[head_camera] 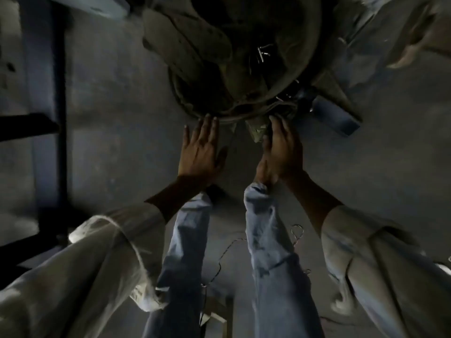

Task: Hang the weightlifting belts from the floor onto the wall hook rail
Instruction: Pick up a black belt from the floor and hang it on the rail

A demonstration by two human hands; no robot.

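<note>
L hand [201,150]: fingers [207,123] spread wide & flat, tips just touching the near rim of the heap of worn, curved tan leather weightlifting belts [234,57] on the floor; holding nothing. R hand [280,147]: fingers [274,124] curled down into the heap's near edge beside a crumpled pale strap end [258,130]; looks like a pinch forming, but can't tell if anything is actually gripped – too dark, tips hidden. Pale loose sleeves [117,228] pushed back off both forearms, light blue jeans legs [271,240] below.

Step, I'd judge: pick-up, first grab, nothing lifted yet. Next needs one belt separated from the coiled tangle w/ metal buckle prongs [262,53] snagging, then a firm close & a lift up to the rail – rail not in view.

Surface: bare grey concrete floor [122,106], dusty. A blue flat strap [336,115] pokes out at the heap's right. Thin wire loops [296,234] lie by the legs. Dark metal frame [59,93] at left. Room dim.
</note>
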